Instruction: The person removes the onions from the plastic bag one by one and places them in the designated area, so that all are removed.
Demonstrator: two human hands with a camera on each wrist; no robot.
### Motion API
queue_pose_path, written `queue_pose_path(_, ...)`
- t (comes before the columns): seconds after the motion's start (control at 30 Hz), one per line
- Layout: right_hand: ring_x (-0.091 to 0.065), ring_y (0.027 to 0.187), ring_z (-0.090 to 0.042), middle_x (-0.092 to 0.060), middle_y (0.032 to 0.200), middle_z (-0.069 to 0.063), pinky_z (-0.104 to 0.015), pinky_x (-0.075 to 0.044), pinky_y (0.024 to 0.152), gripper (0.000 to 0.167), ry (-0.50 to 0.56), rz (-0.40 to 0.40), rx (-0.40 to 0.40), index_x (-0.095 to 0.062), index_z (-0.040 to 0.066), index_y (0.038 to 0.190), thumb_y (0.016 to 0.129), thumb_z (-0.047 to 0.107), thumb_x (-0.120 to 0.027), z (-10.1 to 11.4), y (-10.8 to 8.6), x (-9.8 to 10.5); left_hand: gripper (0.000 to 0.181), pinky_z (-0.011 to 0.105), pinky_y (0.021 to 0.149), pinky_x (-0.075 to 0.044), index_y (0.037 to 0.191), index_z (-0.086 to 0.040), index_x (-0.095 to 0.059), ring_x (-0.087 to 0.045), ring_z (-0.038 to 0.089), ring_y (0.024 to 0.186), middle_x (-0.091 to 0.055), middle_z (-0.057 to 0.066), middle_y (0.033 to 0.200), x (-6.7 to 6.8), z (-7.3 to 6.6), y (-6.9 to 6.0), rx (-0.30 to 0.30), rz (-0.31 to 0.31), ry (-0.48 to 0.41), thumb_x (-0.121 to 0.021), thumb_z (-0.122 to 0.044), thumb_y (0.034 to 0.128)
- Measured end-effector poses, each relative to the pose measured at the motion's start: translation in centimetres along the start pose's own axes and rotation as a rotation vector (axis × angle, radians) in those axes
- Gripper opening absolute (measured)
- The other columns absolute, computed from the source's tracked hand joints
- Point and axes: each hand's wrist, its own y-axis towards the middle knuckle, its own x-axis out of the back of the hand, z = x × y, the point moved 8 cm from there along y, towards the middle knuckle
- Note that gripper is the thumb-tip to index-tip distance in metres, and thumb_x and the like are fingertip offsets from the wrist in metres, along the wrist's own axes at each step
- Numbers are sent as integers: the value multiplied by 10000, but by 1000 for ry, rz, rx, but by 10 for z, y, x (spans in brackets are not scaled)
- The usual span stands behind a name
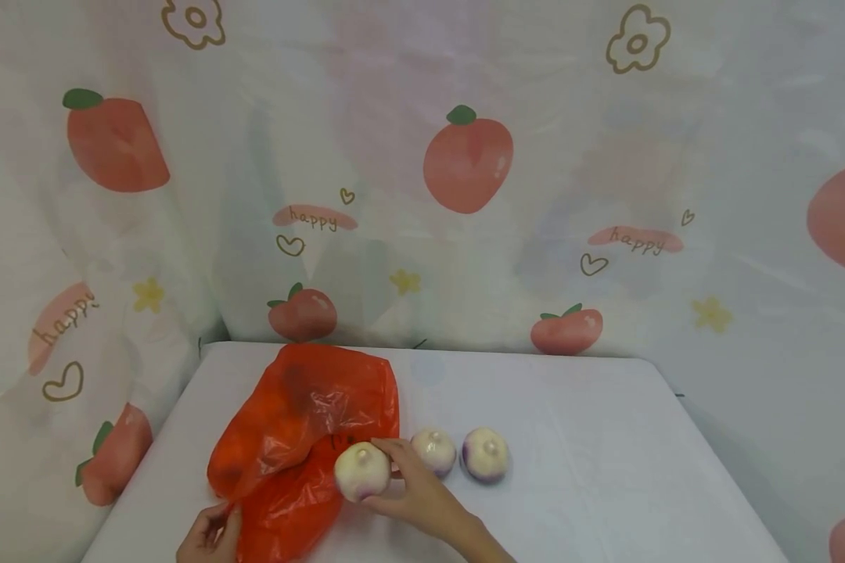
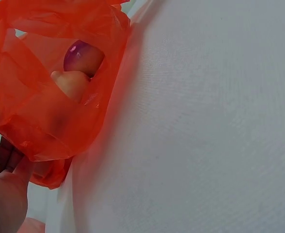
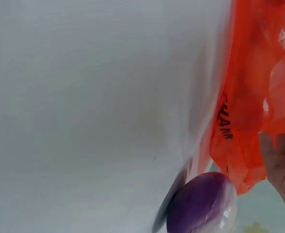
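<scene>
Bag-side step now: my right hand (image 1: 417, 494) grips a turnip (image 1: 362, 471) beside the red bag (image 1: 310, 391). My left hand (image 1: 204, 541), half-hidden, seems to pinch its edge; next calls for holding that mouth wide.

Head view: light soft, even, slightly dim; small glare patches show on the red bag (image 1: 303, 438). Both wrist views: duller, grey-blue, soft in detail. Left wrist: reddish shadow lies on worktop (image 2: 205, 121) beside bag. Right wrist: dark shadow adjoins purple-white bulb (image 3: 201, 204).
</scene>
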Motion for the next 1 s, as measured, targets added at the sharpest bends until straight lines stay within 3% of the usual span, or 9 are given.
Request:
queue_pose_path(0.33,-478,1096,-105,-463,1255,75,-308,-455,885,665,-32,-74,-70,-446,235,1355,790,420,-744,-16,-17,30,161,119,554,-453,1011,66,-627,-503,-14,658,-648,107,866,-3,0,-1,45,42,16,-595,-48,903)
queue_pose_path(0.6,-471,1168,-160,-494,1248,40,-418,-411,952,700,-177,-210,-119,-480,141,1326,767,471,-743,-21,-24,64,162,127,558,-465,1018,63,-630,-520,-20,653,-644,79,850,-5,2,-2,52,43,-14,-592,-28,889)
queue_pose_path(0.77,-473,1169,-181,-508,1244,20,-446,-434,922,697,-157,-273,-135,-501,114,1309,734,362,-806,-25,-28,84,164,113,556,-454,1023,76,-622,-509,-17,650,-645,151,890,-5,1,-3,41,37,12,-591,-26,898)
queue_pose_path(1.0,-470,1179,-245,-526,1247,-37,-506,-374,954,721,-269,-366,-149,-518,76,1299,719,390,-809,-32,-41,110,155,107,560,-449,1016,60,-627,-498,-33,657,-649,144,898,-5,2,-4,50,31,28,-587,-31,897)
